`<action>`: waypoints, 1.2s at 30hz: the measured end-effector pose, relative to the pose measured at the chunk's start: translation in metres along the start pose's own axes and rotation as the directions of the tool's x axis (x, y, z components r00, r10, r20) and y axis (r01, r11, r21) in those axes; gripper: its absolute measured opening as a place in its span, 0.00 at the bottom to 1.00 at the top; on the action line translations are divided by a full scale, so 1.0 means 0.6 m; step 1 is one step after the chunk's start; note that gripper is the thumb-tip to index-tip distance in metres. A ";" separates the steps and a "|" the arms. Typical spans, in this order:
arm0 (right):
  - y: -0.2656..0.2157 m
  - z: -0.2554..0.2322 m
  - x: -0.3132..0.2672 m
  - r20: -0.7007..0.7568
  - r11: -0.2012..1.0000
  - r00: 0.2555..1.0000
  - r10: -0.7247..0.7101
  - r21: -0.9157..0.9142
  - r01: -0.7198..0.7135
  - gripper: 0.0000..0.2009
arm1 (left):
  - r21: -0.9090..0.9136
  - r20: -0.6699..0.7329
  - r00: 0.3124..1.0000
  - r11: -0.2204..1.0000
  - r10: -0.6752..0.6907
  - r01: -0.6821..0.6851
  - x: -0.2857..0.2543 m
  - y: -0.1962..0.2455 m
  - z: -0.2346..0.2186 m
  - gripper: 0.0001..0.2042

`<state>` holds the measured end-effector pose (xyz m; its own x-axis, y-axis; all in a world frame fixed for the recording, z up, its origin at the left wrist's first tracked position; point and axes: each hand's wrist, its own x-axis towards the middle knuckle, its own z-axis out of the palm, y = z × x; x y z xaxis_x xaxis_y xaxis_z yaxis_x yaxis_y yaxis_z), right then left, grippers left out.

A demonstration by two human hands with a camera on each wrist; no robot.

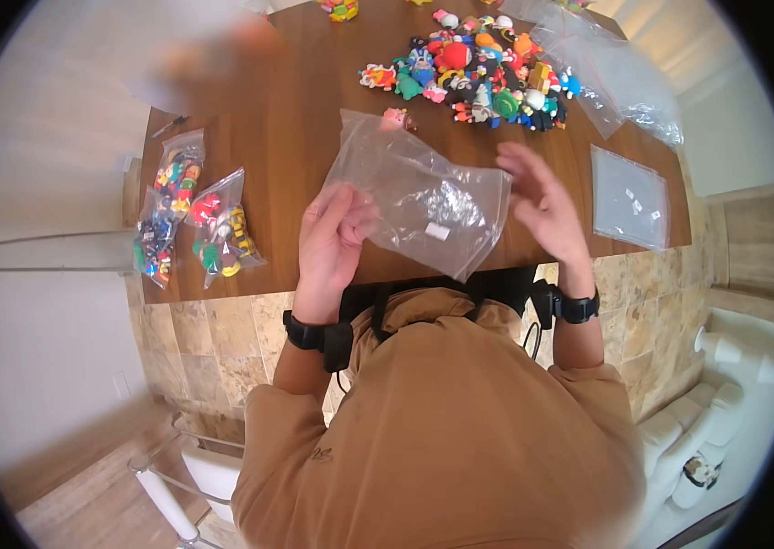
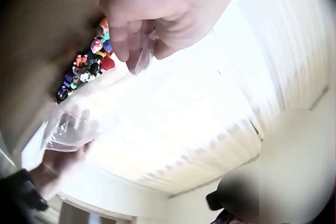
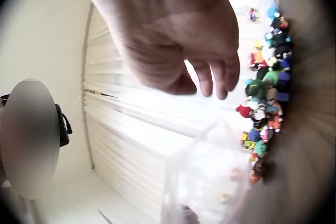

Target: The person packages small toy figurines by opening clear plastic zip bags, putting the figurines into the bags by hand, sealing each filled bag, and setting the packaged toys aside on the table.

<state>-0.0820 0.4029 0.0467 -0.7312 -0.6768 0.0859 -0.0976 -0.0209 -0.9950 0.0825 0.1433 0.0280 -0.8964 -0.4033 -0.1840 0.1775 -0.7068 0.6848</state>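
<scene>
A clear plastic bag (image 1: 414, 188) with a small white label is held over the near part of the table, its film creased and shiny. My left hand (image 1: 332, 233) pinches its left edge between thumb and fingers, as the left wrist view also shows at the bag's corner (image 2: 144, 58). Beside the bag's right edge is my right hand (image 1: 547, 206), fingers loosely spread and gripping nothing. In the right wrist view the right hand's fingers (image 3: 205, 79) hang apart above the bag. A small pink figurine (image 1: 396, 118) lies just past the bag's far edge.
A heap of colourful figurines (image 1: 469, 73) covers the far middle of the wooden table (image 1: 268, 156). Filled bags of figurines (image 1: 220, 233) lie at left. Flat clear bags with labels (image 1: 629, 197) lie at right, below a large crumpled plastic bag (image 1: 607, 64). A blurred shape (image 1: 222, 59) shows at far left.
</scene>
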 end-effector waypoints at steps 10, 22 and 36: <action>-0.016 0.071 -0.004 0.317 0.941 0.944 -0.089 0.336 -0.024 0.34 | -0.013 -0.216 0.973 0.996 0.083 -0.088 -0.080 -0.024 -0.042 0.04; 0.022 0.053 -0.011 -0.047 0.998 0.998 -0.050 0.030 0.051 0.09 | 0.150 -0.085 0.986 0.980 0.143 -0.129 -0.104 -0.017 -0.075 0.11; 0.012 0.026 0.012 -0.008 0.995 0.999 -0.053 -0.090 0.052 0.09 | 0.469 -0.044 0.995 0.881 0.087 -0.056 -0.055 0.008 -0.032 0.12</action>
<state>-0.0775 0.3861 0.0393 -0.7306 -0.6684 0.1393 -0.1964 0.0104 -0.9805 0.1209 0.1422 0.0236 -0.8590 -0.4882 -0.1544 0.0164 -0.3276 0.9447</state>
